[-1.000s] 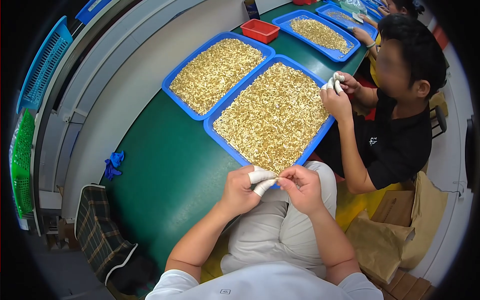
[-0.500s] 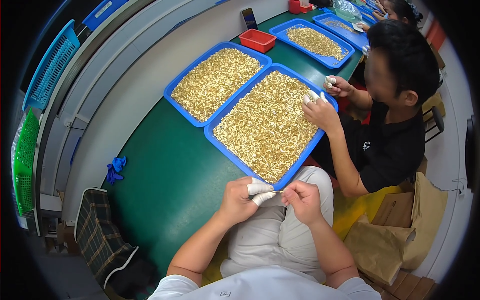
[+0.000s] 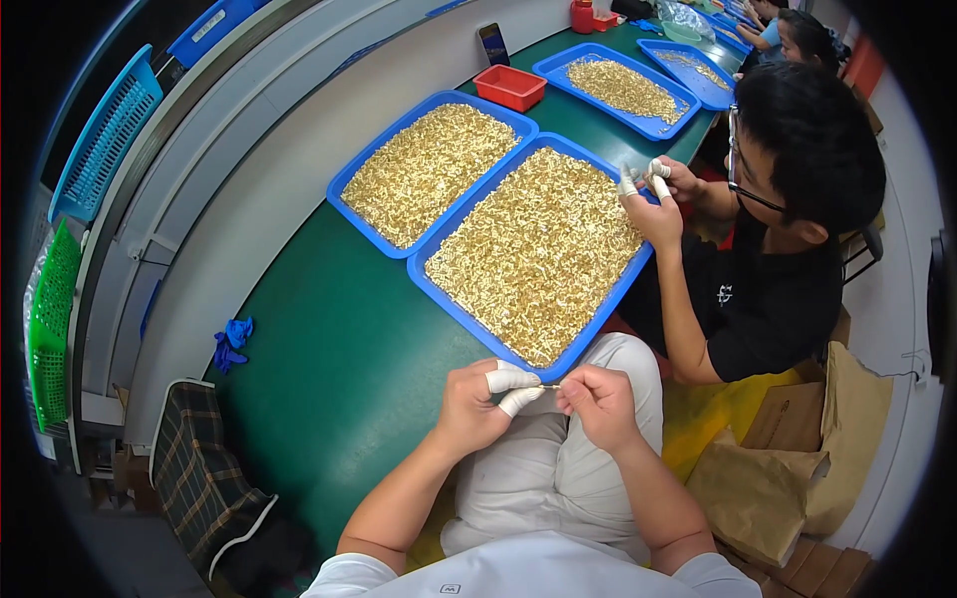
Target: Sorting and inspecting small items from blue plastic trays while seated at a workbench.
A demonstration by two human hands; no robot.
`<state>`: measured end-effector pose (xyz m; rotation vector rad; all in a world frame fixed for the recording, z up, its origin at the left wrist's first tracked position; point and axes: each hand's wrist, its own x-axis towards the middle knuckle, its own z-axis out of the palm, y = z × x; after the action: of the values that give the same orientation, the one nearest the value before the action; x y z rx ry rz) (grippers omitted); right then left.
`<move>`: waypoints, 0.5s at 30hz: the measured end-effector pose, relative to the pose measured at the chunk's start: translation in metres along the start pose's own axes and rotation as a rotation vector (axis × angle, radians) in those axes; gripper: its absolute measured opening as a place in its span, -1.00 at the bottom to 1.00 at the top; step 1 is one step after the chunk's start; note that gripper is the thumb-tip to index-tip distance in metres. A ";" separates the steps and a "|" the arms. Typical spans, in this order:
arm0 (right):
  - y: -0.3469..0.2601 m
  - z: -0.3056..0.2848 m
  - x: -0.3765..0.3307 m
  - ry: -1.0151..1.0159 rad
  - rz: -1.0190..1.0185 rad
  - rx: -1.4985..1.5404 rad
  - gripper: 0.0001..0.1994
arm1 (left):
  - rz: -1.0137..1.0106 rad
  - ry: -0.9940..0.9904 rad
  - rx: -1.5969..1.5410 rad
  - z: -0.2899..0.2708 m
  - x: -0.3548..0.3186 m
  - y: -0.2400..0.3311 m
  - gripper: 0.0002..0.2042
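Observation:
My left hand (image 3: pixel 475 406) is closed in a pinch just off the near edge of the front blue tray (image 3: pixel 461 321). White finger covers wrap its thumb and forefinger. Opposite it, my right hand (image 3: pixel 603 407) pinches with bare fingertips. Between the two sets of fingertips runs a tiny thin gold-coloured piece (image 3: pixel 549 387), gripped from both sides; its exact kind is too small to make out. Heaped in the front tray are a great many small gold-coloured pieces (image 3: pixel 533 254), spread up to the rim.
A second blue tray (image 3: pixel 337 202) of such pieces adjoins on the green table (image 3: pixel 319 299). Beyond stand a red bin (image 3: pixel 510 88) and more blue trays (image 3: pixel 666 128). At right, a co-worker (image 3: pixel 788 249) holds both hands over the tray's far right side. Blue gloves (image 3: pixel 231 344) lie at left.
The co-worker's left hand has lifted from the pieces and come up to their other hand. My hands keep nearly the same pinch, only slightly shifted.

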<state>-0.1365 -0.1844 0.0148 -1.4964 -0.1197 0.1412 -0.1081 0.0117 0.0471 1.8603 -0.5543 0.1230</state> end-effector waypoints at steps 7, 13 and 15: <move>0.004 0.004 0.004 0.048 -0.110 0.057 -0.90 | -0.051 0.044 -0.044 -0.001 0.000 -0.003 -0.91; 0.002 0.002 0.005 -0.057 -0.084 -0.023 -0.88 | -0.001 0.038 -0.017 0.002 -0.001 -0.003 -0.91; 0.007 0.004 0.006 -0.025 -0.118 -0.026 -0.85 | -0.007 0.034 -0.018 0.002 -0.002 -0.002 -0.90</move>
<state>-0.1318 -0.1793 0.0082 -1.5095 -0.2303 0.0641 -0.1090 0.0111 0.0441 1.8396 -0.5243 0.1444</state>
